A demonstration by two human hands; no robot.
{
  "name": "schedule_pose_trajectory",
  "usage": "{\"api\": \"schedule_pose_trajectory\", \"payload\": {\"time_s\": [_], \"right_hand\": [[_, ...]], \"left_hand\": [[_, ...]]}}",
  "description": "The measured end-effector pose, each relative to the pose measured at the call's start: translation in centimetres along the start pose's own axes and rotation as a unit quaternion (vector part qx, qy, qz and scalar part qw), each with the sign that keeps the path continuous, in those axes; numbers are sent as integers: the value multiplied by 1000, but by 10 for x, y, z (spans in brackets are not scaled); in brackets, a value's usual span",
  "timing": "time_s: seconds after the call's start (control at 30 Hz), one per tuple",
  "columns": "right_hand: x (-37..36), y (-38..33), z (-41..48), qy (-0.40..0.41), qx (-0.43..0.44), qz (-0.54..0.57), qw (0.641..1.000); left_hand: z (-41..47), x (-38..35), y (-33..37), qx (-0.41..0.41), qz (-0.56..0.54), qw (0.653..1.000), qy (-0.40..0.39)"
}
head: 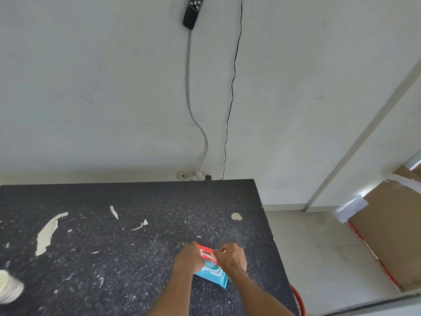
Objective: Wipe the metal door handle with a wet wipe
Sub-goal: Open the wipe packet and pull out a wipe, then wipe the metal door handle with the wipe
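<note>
A blue and red wet wipe pack [214, 273] lies on the black table [136, 224] near its right front part, with a white flip lid in its middle. My left hand [189, 257] presses on the pack's left side, fingers curled over it. My right hand [231, 256] is at the pack's upper right, fingers pinched at the red end near the lid. Whether a wipe is between the fingers cannot be told. No door handle is in view.
The worn table has pale peeled patches and stands against a white wall with a socket [193, 175], cables and a black remote [192, 12]. A cardboard sheet [385, 236] leans at the right over tiled floor. A red rim [297, 297] shows beside the table.
</note>
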State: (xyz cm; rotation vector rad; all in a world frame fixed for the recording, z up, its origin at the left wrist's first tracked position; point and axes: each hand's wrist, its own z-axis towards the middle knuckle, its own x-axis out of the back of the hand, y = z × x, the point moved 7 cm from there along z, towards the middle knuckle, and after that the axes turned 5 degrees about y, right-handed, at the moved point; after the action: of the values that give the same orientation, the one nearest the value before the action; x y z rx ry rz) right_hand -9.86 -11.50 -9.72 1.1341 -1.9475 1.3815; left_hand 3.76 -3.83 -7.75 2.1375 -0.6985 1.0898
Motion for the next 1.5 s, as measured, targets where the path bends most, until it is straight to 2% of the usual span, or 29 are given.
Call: {"api": "schedule_pose_trajectory", "payload": {"time_s": [0.1,0.23,0.4,1.0,1.23,1.5], "right_hand": [[-6,-2,-6,-14,24,-31,999],[-13,-1,-9,-19,42,-57,997],[-14,0,-12,-24,41,-62,997],[-14,0,-9,-39,26,-51,998],[22,-38,-7,-33,8,37,999],[139,-149,-15,-5,80,194,978]], "left_hand": [[0,6,0,-14,-13,999,26],[1,-2,4,-51,-8,999,-4],[-2,-16,0,-48,12,998,-38],[-4,-13,0,-35,38,996,-78],[-5,46,14,-22,38,998,-52],[-22,204,72,-84,47,994,46]]}}
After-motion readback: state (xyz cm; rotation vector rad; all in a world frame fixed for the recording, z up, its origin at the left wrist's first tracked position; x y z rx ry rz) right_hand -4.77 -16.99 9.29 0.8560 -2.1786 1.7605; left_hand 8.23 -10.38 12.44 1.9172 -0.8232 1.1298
